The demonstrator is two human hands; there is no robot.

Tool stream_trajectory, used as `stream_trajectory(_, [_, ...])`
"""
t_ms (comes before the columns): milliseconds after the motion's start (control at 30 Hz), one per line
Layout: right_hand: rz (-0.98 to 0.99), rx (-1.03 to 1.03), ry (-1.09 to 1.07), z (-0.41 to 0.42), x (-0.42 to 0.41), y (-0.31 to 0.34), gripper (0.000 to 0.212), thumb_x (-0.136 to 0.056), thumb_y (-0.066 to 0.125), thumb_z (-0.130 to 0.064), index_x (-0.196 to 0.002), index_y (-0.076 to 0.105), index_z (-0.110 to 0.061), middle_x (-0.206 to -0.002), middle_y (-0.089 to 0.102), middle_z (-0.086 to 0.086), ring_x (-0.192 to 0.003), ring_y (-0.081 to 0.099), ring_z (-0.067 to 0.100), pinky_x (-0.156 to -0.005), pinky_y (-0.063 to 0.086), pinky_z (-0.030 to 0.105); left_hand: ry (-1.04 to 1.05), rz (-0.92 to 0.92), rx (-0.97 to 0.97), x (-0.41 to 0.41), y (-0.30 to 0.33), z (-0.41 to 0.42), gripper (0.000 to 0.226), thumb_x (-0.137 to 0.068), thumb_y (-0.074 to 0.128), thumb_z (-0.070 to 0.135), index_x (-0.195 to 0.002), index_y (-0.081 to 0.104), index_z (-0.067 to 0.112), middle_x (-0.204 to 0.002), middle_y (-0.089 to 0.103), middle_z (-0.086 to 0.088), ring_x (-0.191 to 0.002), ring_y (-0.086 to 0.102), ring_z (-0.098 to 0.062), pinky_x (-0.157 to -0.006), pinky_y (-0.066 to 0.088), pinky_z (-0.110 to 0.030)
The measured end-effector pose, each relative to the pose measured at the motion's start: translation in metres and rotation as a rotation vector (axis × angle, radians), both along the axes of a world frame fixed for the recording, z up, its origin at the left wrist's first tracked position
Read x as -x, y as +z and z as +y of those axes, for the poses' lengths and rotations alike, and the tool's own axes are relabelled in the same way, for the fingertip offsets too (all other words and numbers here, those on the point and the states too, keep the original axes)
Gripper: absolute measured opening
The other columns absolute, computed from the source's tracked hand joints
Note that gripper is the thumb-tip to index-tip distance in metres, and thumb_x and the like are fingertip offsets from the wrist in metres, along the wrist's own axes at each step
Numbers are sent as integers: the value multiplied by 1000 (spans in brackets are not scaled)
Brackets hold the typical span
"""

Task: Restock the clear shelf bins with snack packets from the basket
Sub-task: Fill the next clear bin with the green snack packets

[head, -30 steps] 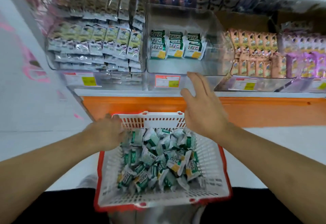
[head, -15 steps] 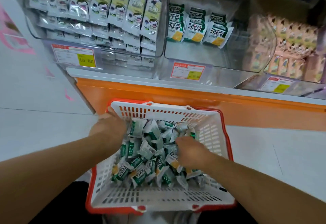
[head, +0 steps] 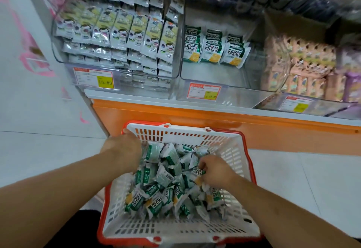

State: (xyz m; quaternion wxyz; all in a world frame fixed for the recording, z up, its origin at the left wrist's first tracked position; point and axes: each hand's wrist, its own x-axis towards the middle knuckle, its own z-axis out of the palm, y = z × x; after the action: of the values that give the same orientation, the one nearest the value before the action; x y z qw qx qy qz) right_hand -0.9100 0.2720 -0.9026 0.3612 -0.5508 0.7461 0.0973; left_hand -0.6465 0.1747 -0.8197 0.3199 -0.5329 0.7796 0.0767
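- Progress: early stage, by judgement. The clear middle bin (head: 230,75), at 12 o'clock from the basket (head: 175,226), holds only three upright green-and-white packets (head: 214,47) at its back; its front floor is bare.
- Remaining: the basket contains a loose heap of matching green-and-white snack packets (head: 166,181), too many and too overlapped for an exact count; several dozen by estimate. Nearly all transfer work is left.
- Right hand (head: 214,170): inside the basket at 3 o'clock of the heap, fingers curled down around one or more packets; the exact number gripped cannot be determined.
- Left hand (head: 123,148): at the basket's 10 o'clock corner, fingers curled over the white rim, steadying it.
- Neighbouring bins: the left bin (head: 117,38) at 11 o'clock is full of yellow-and-white packets; the right bin (head: 304,67) at 1 o'clock holds pink packets.
- Count: two hands, one basket, three bins visible on this shelf.
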Motion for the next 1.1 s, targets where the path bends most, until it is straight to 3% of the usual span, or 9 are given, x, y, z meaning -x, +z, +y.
stream_trajectory(133, [-152, 124, 57, -13, 6, 94, 33, -80, 91, -20, -107, 73, -24, -100, 64, -13, -91, 61, 6, -68, 47, 15, -71, 126, -64, 10, 41, -9, 27, -98, 56, 31, -121, 62, 19, -100, 63, 5, -86, 60, -14, -81, 59, -35])
stream_trajectory(200, [-236, 203, 63, -16, 2, 146, 32, -80, 91, -18, -106, 74, -27, -100, 64, -14, -92, 61, 0, -72, 48, 11, 0, 404, -253, 17, 62, -10, 33, -100, 56, 51, -119, 59, 24, -104, 65, 8, -90, 64, -11, -85, 57, -32])
stream_trajectory(267, [-326, 281, 60, -16, -4, 189, 30, -82, 89, -15, -101, 74, -32, -104, 67, -12, -96, 63, 3, -84, 55, 25, 202, 762, -539, 26, 93, -3, 48, -93, 63, 63, -127, 53, 30, -116, 66, 8, -95, 71, -9, -90, 58, -32])
stream_trajectory(367, [-418, 446, 51, -12, -12, 229, 31, -84, 86, -10, -98, 73, -34, -108, 64, -12, -96, 65, 7, -95, 56, 35, 361, 1204, -658, 35, 130, 7, 37, -91, 76, 40, -121, 64, 22, -111, 65, -7, -89, 75, -14, -79, 64, -31])
stream_trajectory(533, [-256, 693, 125, -15, -22, 251, 28, -85, 85, -37, -106, 66, -37, -109, 58, -20, -109, 56, 3, -96, 46, 26, 336, 1413, -458, 35, 157, 3, 14, -93, 77, 28, -106, 76, 24, -95, 68, -15, -79, 72, -16, -70, 62, -28])
stream_trajectory(667, [-161, 876, 119, -38, -19, 253, 28, -83, 87, -36, -101, 66, -36, -106, 58, -21, -110, 53, 3, -92, 41, 18, 412, 1446, -357, 38, 160, -12, 24, -91, 76, 37, -113, 67, 33, -95, 74, -1, -84, 75, -19, -85, 62, -36])
stream_trajectory(767, [-85, 943, 39, -72, -1, 256, 29, -84, 86, -39, -105, 66, -37, -110, 58, -24, -110, 51, -4, -90, 35, 7, 326, 1271, -218, 32, 157, -27, 21, -98, 63, 46, -118, 59, 41, -103, 72, 19, -89, 72, -4, -82, 56, -21])
stream_trajectory(933, [12, 911, 34, -167, 26, 237, 31, -85, 87, -35, -107, 67, -27, -111, 62, -10, -108, 56, 14, -94, 47, 34, 260, 1023, -182, 20, 135, -47, 23, -100, 58, 50, -120, 59, 40, -115, 62, 25, -96, 63, 5, -88, 51, -18])
stream_trajectory(1100, [157, 759, 251, -235, 20, 197, 38, -86, 85, -38, -116, 67, -23, -117, 63, -3, -115, 51, 21, -97, 46, 41, 271, 962, -125, 24, 125, -58, 12, -101, 57, 42, -108, 66, 37, -105, 69, 20, -93, 69, -3, -86, 55, -25])
